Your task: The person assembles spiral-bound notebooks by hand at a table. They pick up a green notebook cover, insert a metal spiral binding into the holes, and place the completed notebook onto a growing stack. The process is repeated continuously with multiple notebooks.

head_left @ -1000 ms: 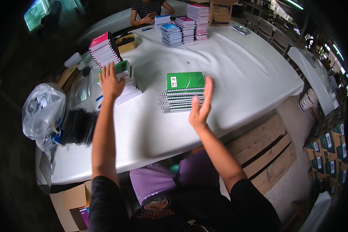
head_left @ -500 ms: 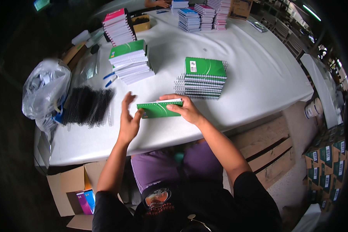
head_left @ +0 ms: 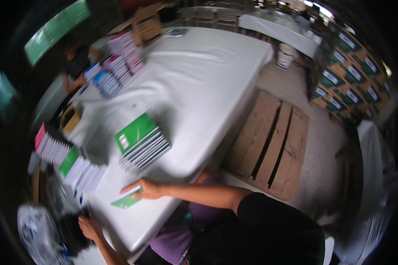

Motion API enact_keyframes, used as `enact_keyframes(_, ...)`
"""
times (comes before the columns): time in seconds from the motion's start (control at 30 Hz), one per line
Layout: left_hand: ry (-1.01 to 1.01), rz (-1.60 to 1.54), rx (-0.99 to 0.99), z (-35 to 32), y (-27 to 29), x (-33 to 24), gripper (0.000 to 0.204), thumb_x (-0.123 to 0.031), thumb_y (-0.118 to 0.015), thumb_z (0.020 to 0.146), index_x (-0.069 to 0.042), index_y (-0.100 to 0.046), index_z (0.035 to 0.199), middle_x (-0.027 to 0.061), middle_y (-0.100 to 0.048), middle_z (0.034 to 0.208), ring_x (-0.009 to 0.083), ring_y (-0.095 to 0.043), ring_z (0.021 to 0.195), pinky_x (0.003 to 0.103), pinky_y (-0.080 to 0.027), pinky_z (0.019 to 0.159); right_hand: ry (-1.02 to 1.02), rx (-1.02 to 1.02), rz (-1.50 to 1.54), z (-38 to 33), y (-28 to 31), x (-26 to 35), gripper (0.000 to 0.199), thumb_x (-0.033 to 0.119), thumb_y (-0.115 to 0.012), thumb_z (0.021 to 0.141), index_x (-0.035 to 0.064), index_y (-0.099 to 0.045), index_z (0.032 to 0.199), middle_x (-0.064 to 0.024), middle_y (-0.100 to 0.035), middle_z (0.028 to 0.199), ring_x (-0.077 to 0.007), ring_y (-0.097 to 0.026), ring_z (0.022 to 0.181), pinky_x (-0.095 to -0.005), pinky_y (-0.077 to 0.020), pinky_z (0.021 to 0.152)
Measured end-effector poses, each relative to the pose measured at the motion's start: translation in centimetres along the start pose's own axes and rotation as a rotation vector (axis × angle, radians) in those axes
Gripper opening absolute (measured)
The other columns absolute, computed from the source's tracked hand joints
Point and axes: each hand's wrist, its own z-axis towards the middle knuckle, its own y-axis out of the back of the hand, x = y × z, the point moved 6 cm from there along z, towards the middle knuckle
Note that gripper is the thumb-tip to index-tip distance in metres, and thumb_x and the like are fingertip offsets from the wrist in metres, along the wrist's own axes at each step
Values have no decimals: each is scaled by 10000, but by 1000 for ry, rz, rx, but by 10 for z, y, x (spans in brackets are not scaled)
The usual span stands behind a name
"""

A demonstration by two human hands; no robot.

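Note:
My right hand point(head_left: 149, 190) grips a small green-covered notebook point(head_left: 125, 202) at one end, its page edges facing up, above the white tabletop. My left hand point(head_left: 90, 227) is at the edge of a pile of black spiral binding coils point(head_left: 73, 230). Its fingers are blurred against the dark coils, so whether they have closed on one is unclear. Beyond my right hand stands a stack of spiral-bound green notebooks point(head_left: 141, 137). Further left are loose white page blocks point(head_left: 84, 174) topped by a green cover point(head_left: 68, 162), with blue pens point(head_left: 78, 196) beside them.
A clear plastic bag point(head_left: 35, 229) lies left of the coils. Pink-covered notebooks point(head_left: 48, 143), blue notebooks point(head_left: 107, 84) and a cardboard box point(head_left: 147, 27) stand farther along the table. Another person point(head_left: 77, 64) sits at the far left. A wooden pallet point(head_left: 269, 143) and stacked cartons point(head_left: 351, 77) are on the right.
The view has swung to the right. My left hand has left the notebook and moved to the coils. My right hand still holds the green notebook.

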Motion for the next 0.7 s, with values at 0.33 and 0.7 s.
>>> enact_keyframes(0.33, 132, -542, 68, 12, 22, -8, 339, -376, -531, 873, -44, -579, 827, 85, -587, 747, 252, -567, 652, 373, -428, 549, 3, -12, -75, -9, 14, 21, 290, -6, -590, 747, 39, -613, 1032, -81, -646, 999, -149, -602, 900, -270, -459, 835)
enact_keyframes(0.7, -21, -1527, 603, -41, 55, -61, 228, -256, -428, 948, -64, -503, 852, -69, -378, 689, 11, -311, 595, 183, -249, 490, -82, 64, 21, 1, 0, -6, 317, 65, -599, 807, 20, -593, 1121, -104, -621, 1104, -120, -551, 1011, -269, -421, 893)
